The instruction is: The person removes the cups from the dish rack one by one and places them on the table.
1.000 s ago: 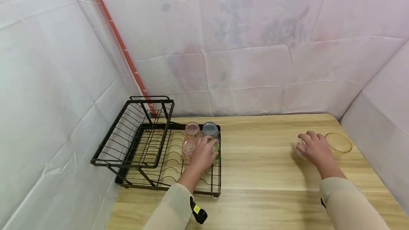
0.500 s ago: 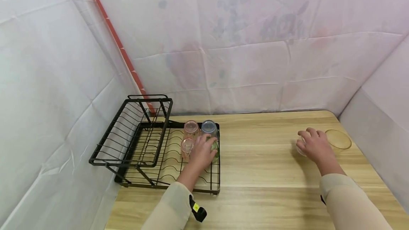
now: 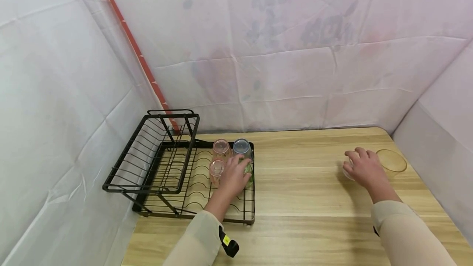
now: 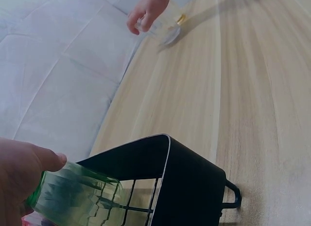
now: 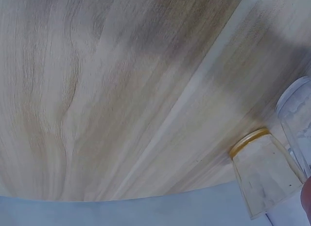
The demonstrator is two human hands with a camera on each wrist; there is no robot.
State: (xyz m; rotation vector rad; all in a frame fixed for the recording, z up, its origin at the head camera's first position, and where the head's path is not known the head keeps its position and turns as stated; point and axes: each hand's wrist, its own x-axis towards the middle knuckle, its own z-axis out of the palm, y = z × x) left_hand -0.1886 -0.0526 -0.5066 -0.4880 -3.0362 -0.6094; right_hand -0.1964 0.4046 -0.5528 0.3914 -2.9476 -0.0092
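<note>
On the black dish rack (image 3: 255, 204) my left hand (image 3: 232, 175) grips a green glass (image 4: 82, 197) from above, the thumb along its side. Beside that hand stand two pink glasses (image 3: 216, 168) and a blue-tinted glass (image 3: 242, 147), all upside down on the wires. Over on the right of the wooden table, my right hand (image 3: 363, 169) holds a clear glass (image 5: 299, 124) by its upper part; the hand hides most of it in the head view. An amber-tinted glass (image 5: 265, 172) stands close behind the clear one, its wide mouth upward.
The rack's raised upper basket (image 3: 151, 155) overhangs its left part, near the left wall sheet (image 3: 48, 134). White sheeting (image 3: 281, 73) hangs behind the wooden table (image 3: 295, 192), and another sheet (image 3: 447, 106) borders its right side.
The view has shifted slightly. Both hands stay in place at the green glass and the clear glass, with no visible movement of the glasses.
</note>
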